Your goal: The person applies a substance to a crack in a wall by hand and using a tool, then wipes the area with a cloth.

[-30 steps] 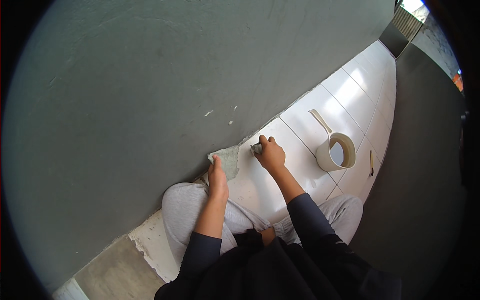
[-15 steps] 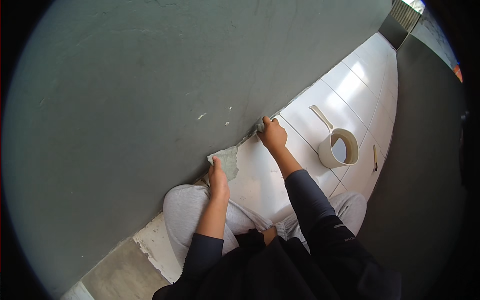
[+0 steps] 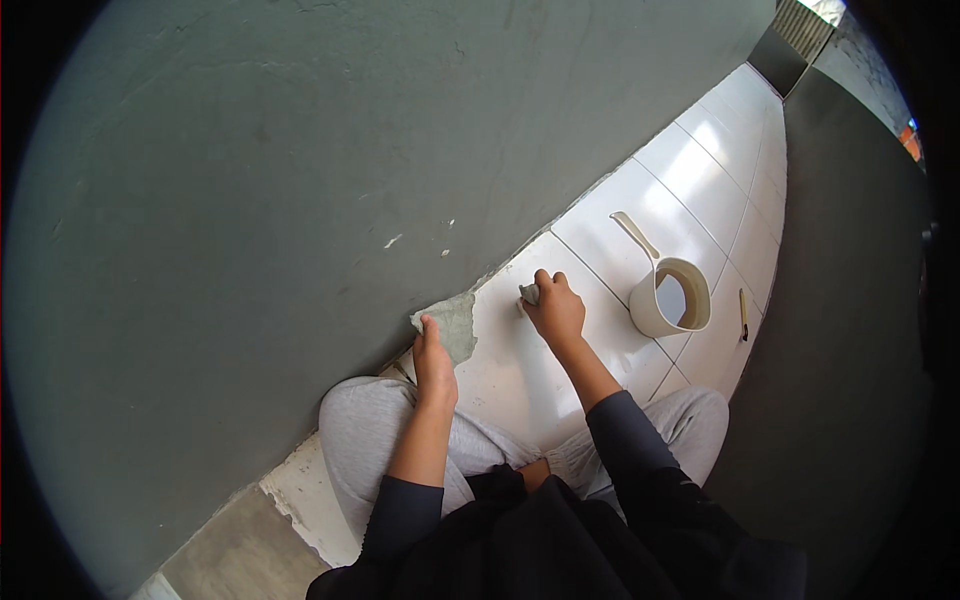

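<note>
My left hand [image 3: 434, 365] grips a flat, ragged-edged grey-green piece [image 3: 452, 326], thumb on top, close to the foot of the grey wall [image 3: 250, 220]. My right hand [image 3: 558, 308] is closed on a small wadded grey cloth or lump [image 3: 529, 294], which shows at the fingertips; its exact kind is hard to make out. This hand is over the white floor tiles [image 3: 515, 375], a short way from the wall's lower edge. To its right stands a cream water dipper [image 3: 648, 312] with liquid inside, its handle pointing away from me.
A yellowish cutter knife [image 3: 743, 315] lies on the tiles right of the dipper, near a dark wall [image 3: 840, 280]. My grey-trousered knees are bent on both sides. A bare brownish floor patch [image 3: 250, 545] with a chipped edge lies at the lower left.
My right hand has drawn back from the wall's foot, toward me and slightly right, still holding the grey lump. My left hand and its flat piece have hardly shifted.
</note>
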`<action>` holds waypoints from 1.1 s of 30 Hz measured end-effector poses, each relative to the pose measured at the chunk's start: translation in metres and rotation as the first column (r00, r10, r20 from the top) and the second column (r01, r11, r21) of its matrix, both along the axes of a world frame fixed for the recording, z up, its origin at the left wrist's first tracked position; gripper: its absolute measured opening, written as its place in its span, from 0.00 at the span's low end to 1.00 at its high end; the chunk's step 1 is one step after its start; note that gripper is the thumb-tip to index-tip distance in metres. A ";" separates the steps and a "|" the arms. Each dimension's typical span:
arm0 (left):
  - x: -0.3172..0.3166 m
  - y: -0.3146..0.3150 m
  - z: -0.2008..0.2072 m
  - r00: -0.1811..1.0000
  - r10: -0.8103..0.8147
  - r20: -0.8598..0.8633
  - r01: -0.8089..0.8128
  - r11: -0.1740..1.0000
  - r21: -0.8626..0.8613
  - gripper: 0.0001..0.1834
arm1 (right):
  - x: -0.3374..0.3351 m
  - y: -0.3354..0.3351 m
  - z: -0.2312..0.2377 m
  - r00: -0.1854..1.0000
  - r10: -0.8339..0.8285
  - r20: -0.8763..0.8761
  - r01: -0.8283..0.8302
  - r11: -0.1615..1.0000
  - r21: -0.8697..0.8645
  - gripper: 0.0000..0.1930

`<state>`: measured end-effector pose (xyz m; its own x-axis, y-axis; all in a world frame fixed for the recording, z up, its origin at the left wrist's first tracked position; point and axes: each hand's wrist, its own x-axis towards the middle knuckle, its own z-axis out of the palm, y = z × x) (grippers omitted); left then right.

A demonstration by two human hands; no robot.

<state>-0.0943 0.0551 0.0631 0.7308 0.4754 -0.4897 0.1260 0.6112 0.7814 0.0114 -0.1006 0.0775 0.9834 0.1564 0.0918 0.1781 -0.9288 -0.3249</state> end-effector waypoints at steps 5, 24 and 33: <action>0.002 0.002 -0.005 0.999 0.009 0.053 -0.010 1.000 0.014 0.37 | 0.058 0.011 0.004 0.999 -0.044 0.022 0.044 0.999 0.003 0.18; -0.015 -0.012 0.001 0.963 -0.260 0.073 0.259 0.966 0.025 0.28 | -0.038 -0.117 0.075 0.841 0.363 -0.401 0.308 0.288 0.907 0.22; -0.019 -0.091 0.032 0.890 -0.275 0.363 0.380 0.888 -0.258 0.28 | -0.062 -0.101 0.070 0.919 0.347 -0.187 0.273 -0.218 0.937 0.13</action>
<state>-0.1130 -0.0356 0.0953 0.9544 0.0408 -0.2958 0.1481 0.7956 0.5874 -0.0504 -0.2015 0.1479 0.9726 0.2237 -0.0640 -0.1821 0.5606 -0.8078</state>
